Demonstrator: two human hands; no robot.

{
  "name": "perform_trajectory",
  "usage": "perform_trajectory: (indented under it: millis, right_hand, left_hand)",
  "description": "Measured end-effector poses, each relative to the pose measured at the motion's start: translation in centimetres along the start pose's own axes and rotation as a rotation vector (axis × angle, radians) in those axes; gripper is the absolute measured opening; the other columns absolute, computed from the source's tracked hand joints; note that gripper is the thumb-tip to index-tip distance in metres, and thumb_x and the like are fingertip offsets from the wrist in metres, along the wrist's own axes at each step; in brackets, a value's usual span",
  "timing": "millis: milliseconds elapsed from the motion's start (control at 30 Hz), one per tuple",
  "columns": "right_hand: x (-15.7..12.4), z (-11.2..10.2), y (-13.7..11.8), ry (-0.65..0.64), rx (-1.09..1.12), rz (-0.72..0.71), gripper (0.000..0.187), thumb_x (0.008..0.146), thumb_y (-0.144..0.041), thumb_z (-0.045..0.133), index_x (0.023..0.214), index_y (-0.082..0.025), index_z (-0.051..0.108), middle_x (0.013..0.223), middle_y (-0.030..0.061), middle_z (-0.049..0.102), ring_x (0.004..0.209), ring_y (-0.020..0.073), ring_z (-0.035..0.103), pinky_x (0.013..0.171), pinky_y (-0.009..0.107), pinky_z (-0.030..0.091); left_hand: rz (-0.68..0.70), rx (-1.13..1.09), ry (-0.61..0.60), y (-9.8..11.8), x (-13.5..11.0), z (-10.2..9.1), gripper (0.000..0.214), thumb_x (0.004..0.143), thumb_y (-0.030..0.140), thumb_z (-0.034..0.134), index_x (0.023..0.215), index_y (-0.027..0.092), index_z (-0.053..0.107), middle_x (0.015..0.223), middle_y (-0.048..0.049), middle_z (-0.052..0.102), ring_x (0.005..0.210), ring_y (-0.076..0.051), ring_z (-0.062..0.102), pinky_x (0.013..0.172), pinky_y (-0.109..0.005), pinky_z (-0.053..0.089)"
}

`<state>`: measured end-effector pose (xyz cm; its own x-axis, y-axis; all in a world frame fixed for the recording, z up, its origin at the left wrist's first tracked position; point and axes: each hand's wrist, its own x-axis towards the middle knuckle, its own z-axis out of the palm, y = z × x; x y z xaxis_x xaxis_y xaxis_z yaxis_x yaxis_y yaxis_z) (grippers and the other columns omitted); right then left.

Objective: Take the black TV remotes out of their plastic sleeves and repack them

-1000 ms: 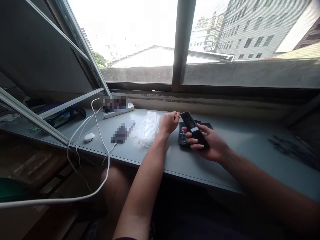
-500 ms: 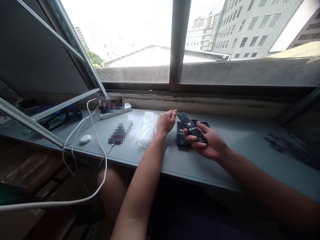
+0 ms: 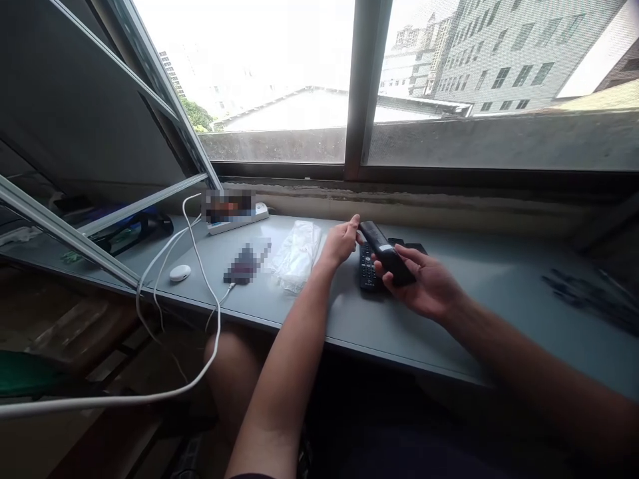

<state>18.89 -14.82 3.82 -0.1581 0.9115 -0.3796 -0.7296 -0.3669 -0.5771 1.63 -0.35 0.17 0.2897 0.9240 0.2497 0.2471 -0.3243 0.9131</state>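
My right hand [image 3: 432, 283] grips a black remote control [image 3: 384, 251] by its near end, thumb on one side and fingers on the other. Its plain back faces up, with a small pale label near the middle. At the far end of this remote, the closed fingers of my left hand [image 3: 342, 241] pinch its tip. Beneath lies another black remote control [image 3: 368, 269], buttons up, partly covered. More dark items [image 3: 414, 247] behind my right hand are mostly hidden.
Clear plastic bags [image 3: 295, 256] lie left of my left hand. Further left are a blurred-out phone-like item [image 3: 247, 261] on a cable, a white round case [image 3: 180, 273] and a power strip [image 3: 237, 223]. White cables [image 3: 214, 332] hang over the desk edge [image 3: 279, 326]. A metal frame [image 3: 107, 256] stands left.
The held remote has been turned over: its buttons faced up before, and now its back does. Both hands stay in about the same place while the view has shifted slightly.
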Motion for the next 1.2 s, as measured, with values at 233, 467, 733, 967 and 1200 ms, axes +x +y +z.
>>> perform_trajectory:
  millis: [233,467,733,967,1200]
  right_hand:
    - [-0.1,-0.2,0.0,-0.094,0.036,0.050,0.028,0.116,-0.027,0.044,0.130,-0.017,0.066,0.099,0.0147,0.074,0.062,0.0184,0.063,0.040,0.026,0.055]
    - [-0.1,-0.3,-0.3,-0.078,-0.036,0.033,0.019,0.110,-0.022,0.062,0.127,-0.022,0.069,0.091,0.0061,0.070,0.065,0.0160,0.064,0.044,0.023,0.058]
    - [-0.3,-0.7,0.3,-0.067,-0.306,-0.156,0.023,0.102,-0.013,0.070,0.123,-0.016,0.079,0.124,0.0157,0.081,0.089,0.0227,0.078,0.066,0.033,0.070]
    - [-0.5,-0.9,1.3,-0.193,-0.745,-0.570,0.038,0.092,-0.036,0.097,0.126,-0.026,0.086,0.125,0.0083,0.085,0.120,0.0263,0.077,0.112,0.042,0.060]
    - [-0.7,-0.9,0.8,-0.195,-1.025,-0.831,0.025,0.094,-0.031,0.090,0.118,-0.035,0.091,0.141,0.0043,0.082,0.155,0.0347,0.058,0.135,0.058,0.040]
  left_hand:
    - [-0.006,0.011,0.024,0.0,0.0,0.0,0.080,0.114,0.076,0.032,0.072,0.018,0.069,0.074,-0.0070,0.075,0.058,-0.012,0.060,0.066,-0.027,0.050]
    - [-0.052,-0.143,-0.021,-0.1,0.4,0.1,0.079,0.111,0.079,0.034,0.106,0.016,0.081,0.077,-0.0055,0.076,0.055,-0.012,0.057,0.060,-0.027,0.048]
    - [-0.039,-0.167,-0.023,-0.2,0.6,0.0,0.079,0.110,0.081,0.035,0.104,0.017,0.082,0.076,-0.0048,0.074,0.055,-0.012,0.056,0.059,-0.027,0.046]
    - [-0.017,-0.222,-0.022,-0.2,0.4,-0.1,0.076,0.109,0.081,0.042,0.099,0.017,0.081,0.072,-0.0036,0.072,0.054,-0.011,0.055,0.059,-0.027,0.047]
    - [-0.021,-0.228,-0.026,-0.3,0.4,-0.1,0.076,0.108,0.081,0.041,0.100,0.017,0.081,0.073,-0.0037,0.072,0.055,-0.011,0.055,0.060,-0.027,0.047]
